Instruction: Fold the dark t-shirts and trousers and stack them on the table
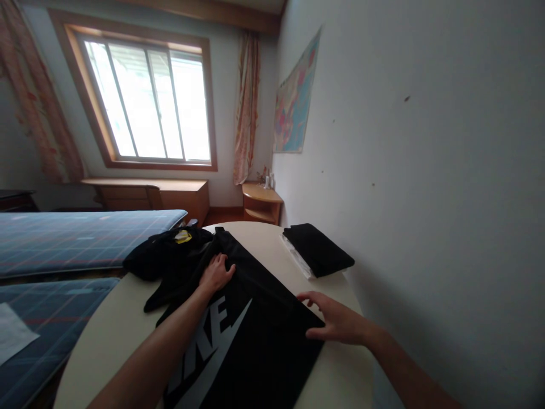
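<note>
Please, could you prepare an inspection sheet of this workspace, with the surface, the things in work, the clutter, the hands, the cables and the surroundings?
Surface: pale table with a curved edge.
Job's things: black cloth with pale lettering and a swoosh, spread over the table.
Clutter: dark fabric bundle with a yellow patch, far left; folded black item over something white, far right.
Hands: left hand rests on the black cloth, fingers spread; right hand is at its right edge, thumb and fingers apart.
Cables: nothing seen.
Surroundings: bright window ahead; map on the right wall; plaid mattress at left.
</note>
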{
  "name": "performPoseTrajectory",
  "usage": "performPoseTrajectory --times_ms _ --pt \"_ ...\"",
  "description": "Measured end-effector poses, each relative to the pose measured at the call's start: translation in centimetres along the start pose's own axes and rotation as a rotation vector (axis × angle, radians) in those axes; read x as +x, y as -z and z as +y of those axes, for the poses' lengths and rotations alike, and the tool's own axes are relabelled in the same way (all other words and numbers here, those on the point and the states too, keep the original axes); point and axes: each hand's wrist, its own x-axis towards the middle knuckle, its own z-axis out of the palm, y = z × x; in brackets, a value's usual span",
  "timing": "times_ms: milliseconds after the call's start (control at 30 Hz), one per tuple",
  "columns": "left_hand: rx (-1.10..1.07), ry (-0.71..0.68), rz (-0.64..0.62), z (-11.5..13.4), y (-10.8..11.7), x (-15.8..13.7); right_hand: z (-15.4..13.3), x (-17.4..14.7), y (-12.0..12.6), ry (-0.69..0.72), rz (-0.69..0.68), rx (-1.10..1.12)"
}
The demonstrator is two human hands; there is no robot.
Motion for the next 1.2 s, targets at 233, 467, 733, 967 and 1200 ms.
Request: performPoseTrajectory --times_ms 233,467,733,967,1200 --pt "-0.003 -0.001 -0.018 -0.3 -0.6 0.1 -1.5 1.3 -1.8 0.07 0.009 -0.038" --pt "0.0 -0.081 -0.041 0.3 -1.2 -0.4 -2.4 1.4 -1.2 -0.029 -0.296 0.055" --pt "-0.039 -0.273 -0.103 4.0 -1.8 -2.9 -3.7 2.9 -4.2 0.203 -0.024 -0.161" --pt "-0.09 -0.393 -0.163 7.1 -1.6 -5.1 -3.1 2.5 -4.7 0.118 -0.106 -0.247" --pt "-0.127 -0.487 -0.244 8.8 -1.2 -6.6 -3.4 4.4 -4.4 0.051 0.14 -0.306"
